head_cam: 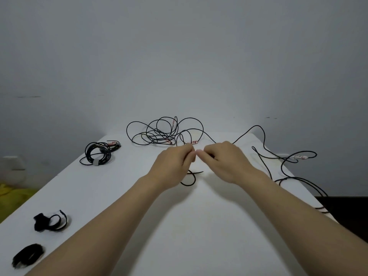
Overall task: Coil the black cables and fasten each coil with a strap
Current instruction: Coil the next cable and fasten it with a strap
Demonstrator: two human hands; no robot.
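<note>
- Black cable [190, 179] is the piece being worked: a small loop of it hangs just nearer the person than the loose tangle [163, 132], under the two hands.
- Judging by that one loop, the step is the start of a new coil. One strapped coil [98, 154] already lies well to the left of the tangle.
- Left hand [175, 162] has its fingers curled, with thumb and forefinger closed on the cable where it comes down from the tangle.
- Right hand [223, 160] is curled the same way and pinches the same cable. Its fingertips [199, 152] almost meet the left hand's.
- From that pinch the cable trails off to the right of the tangle, in slack bends that reach the table [199, 226] edge.
- The next move probably calls for the right hand to slide out along the slack and bring a fresh length back to the left, which keeps the loop.
- Spare straps [49, 221] wait far to the left of the tangle and much nearer the person.
</note>
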